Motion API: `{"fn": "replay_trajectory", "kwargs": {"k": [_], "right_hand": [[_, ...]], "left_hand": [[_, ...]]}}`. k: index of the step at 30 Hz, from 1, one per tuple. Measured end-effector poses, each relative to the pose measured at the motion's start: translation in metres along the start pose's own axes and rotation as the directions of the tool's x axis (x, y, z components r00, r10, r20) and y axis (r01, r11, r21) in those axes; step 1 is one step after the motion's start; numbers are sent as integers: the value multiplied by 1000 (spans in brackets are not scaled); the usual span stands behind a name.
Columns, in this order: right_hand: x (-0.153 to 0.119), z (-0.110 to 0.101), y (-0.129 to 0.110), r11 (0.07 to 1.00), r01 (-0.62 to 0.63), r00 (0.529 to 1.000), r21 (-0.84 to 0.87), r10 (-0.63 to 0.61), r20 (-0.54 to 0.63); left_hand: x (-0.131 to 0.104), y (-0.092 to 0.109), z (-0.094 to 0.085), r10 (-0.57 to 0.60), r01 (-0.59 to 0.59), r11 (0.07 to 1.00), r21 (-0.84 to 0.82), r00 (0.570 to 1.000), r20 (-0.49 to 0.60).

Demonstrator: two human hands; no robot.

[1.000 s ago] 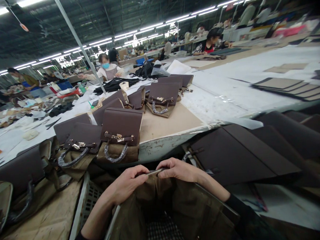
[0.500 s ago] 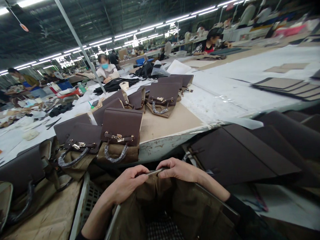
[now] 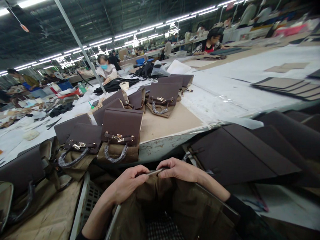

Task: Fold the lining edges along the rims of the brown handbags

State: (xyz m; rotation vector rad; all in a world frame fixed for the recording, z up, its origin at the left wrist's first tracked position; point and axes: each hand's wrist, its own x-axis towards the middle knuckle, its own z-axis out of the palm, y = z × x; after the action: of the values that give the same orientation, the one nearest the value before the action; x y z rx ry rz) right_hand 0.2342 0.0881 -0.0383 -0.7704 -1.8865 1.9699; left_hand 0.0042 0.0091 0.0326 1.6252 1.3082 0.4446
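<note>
An olive-brown handbag [image 3: 191, 202] lies in front of me with its mouth toward me, so its lining shows. My left hand [image 3: 132, 178] pinches the far rim between thumb and fingers. Close beside it, my right hand [image 3: 176, 170] grips the same rim, and a short stretch of edge shows between the two thumbs. Through the bag's opening a black-and-white checked cloth [image 3: 165, 234] is visible. The outer face of the bag is hidden from me.
Several dark brown handbags [image 3: 122, 124] with wrapped handles stand on the long table [image 3: 218, 90] ahead. More brown bags [image 3: 239, 154] lean at my right. A plastic crate [image 3: 90, 198] and a wooden board [image 3: 43, 223] are at my left. A masked co-worker [image 3: 107, 70] sits across the table.
My hands and the handbag stay in the same place. Across the table, the masked co-worker has moved an arm and now holds up a dark strip.
</note>
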Motion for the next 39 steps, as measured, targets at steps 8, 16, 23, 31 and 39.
{"fn": "replay_trajectory", "kwargs": {"k": [8, 16, 23, 31, 39], "right_hand": [[0, -1, 1, 1000, 19, 1000, -22, -19, 1], [0, -2, 2, 1000, -3, 1000, 18, 3, -2], [-1, 1, 1, 997, -13, 1000, 71, 12, 11], [-4, 1, 2, 1000, 7, 1000, 29, -7, 4], [-4, 3, 4, 997, 5, 1000, 80, -6, 14]], "left_hand": [[2, -4, 2, -5, 5, 999, -35, 1000, -1], [1, -4, 3, -17, 17, 999, -46, 1000, -3], [0, -1, 3, -24, 24, 999, -34, 1000, -14], [-4, 2, 4, -11, 10, 1000, -15, 1000, -22], [-5, 0, 6, -21, 20, 999, -45, 999, -27]]}}
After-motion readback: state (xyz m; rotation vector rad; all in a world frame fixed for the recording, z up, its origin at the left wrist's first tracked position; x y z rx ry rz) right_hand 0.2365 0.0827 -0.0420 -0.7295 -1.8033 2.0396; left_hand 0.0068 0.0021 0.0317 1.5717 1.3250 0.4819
